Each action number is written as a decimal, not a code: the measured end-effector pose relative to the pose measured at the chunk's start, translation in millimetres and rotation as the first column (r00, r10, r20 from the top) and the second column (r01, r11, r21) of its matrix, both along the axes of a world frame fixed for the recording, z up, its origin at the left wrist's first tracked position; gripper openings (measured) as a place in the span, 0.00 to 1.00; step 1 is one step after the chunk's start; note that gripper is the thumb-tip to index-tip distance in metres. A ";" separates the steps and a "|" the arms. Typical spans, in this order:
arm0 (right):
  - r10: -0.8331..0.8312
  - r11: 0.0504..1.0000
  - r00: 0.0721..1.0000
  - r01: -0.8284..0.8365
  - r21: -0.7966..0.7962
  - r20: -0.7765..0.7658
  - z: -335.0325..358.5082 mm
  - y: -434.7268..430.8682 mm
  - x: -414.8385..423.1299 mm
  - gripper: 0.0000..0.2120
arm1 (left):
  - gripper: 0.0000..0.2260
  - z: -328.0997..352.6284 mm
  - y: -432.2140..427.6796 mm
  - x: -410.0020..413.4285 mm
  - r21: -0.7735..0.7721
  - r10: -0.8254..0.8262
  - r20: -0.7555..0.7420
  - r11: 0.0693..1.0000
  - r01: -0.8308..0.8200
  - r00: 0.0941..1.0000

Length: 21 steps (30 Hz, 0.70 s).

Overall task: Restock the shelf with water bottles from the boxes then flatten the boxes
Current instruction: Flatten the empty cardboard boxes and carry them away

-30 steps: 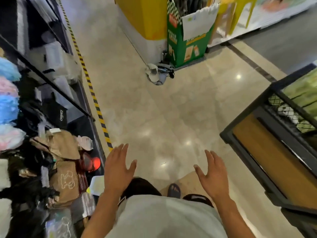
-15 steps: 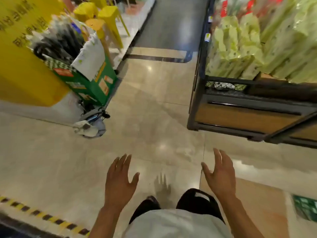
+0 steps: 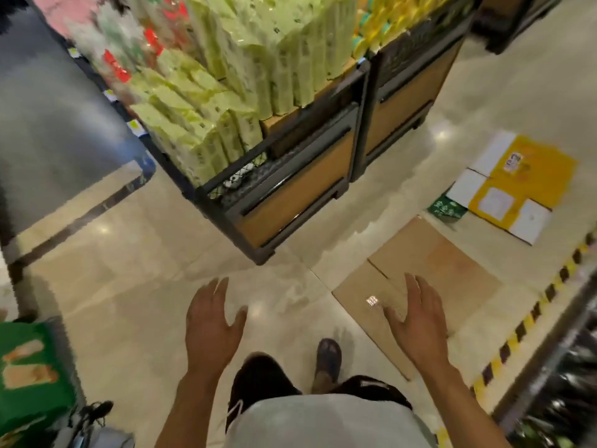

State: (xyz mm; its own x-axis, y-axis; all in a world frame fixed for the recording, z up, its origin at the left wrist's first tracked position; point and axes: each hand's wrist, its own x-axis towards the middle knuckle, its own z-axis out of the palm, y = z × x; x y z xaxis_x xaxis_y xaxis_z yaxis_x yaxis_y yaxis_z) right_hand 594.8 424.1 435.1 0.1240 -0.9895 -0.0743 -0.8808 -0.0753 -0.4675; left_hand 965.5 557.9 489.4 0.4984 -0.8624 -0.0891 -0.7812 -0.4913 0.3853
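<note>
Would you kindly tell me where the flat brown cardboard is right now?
In the head view, the brown cardboard lies on the floor at right, beneath the right hand, between the display stand and the striped floor tape.

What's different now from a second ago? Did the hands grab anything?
The person turned right: the shelf slid to the middle, the green stand went to the lower left, more of the brown cardboard shows, and a yellow box came into sight. Left hand and right hand stayed open and empty.
</note>
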 end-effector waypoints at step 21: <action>-0.837 0.546 0.547 0.830 0.112 0.028 -18.0 66.2 -74.6 0.36 | 0.31 -52.4 -328.5 -152.9 0.046 -0.781 -0.125 0.611 0.790 0.612</action>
State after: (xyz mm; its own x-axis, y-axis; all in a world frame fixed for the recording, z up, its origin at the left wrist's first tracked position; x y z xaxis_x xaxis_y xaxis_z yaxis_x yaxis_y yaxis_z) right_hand 520.2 490.4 417.1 -0.7454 -0.6416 -0.1809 -0.4935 0.7136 -0.4972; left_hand 812.6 229.4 437.0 -0.3800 -0.9053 -0.1898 -0.8504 0.2612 0.4567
